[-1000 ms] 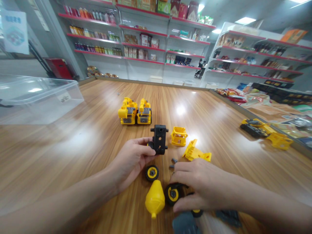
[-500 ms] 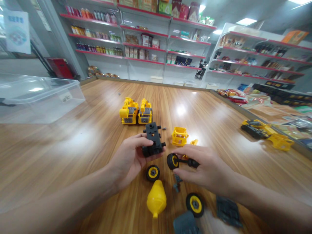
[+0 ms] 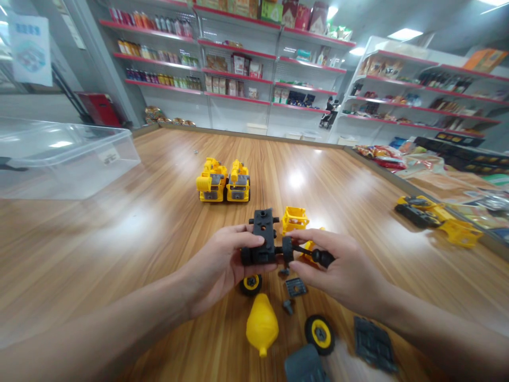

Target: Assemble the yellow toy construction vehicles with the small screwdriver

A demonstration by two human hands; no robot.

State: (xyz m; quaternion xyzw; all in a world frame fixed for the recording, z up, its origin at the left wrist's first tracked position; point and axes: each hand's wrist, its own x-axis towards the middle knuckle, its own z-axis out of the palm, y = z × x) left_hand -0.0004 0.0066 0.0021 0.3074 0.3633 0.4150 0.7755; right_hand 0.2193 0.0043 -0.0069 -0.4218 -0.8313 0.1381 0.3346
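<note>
My left hand (image 3: 222,257) is closed round a black toy truck chassis (image 3: 263,228), thumb on its top, with a wheel (image 3: 247,257) on its near left side. Between the thumb and fingers of my right hand (image 3: 345,260) is a small black wheel (image 3: 288,249), its inner side against or very near the chassis's right axle stub. The same hand also has a black screwdriver (image 3: 321,257), its shaft pointing at the wheel. Below lie a loose wheel (image 3: 251,285), a grey ribbed plate (image 3: 296,287), a grey screw (image 3: 288,306) and a yellow mixer drum (image 3: 262,328).
A yellow frame part (image 3: 295,218) stands beyond my right hand. Near me lie another wheel (image 3: 320,334), a grey rounded part (image 3: 304,365) and a dark grey panel (image 3: 374,344). Two yellow toy trucks (image 3: 225,183) stand farther back; a clear bin (image 3: 71,164) is at left.
My right hand has turned the wheel and brought it to the chassis's right axle stub. The chassis has shifted right in my left hand. The screwdriver stays in my right hand.
</note>
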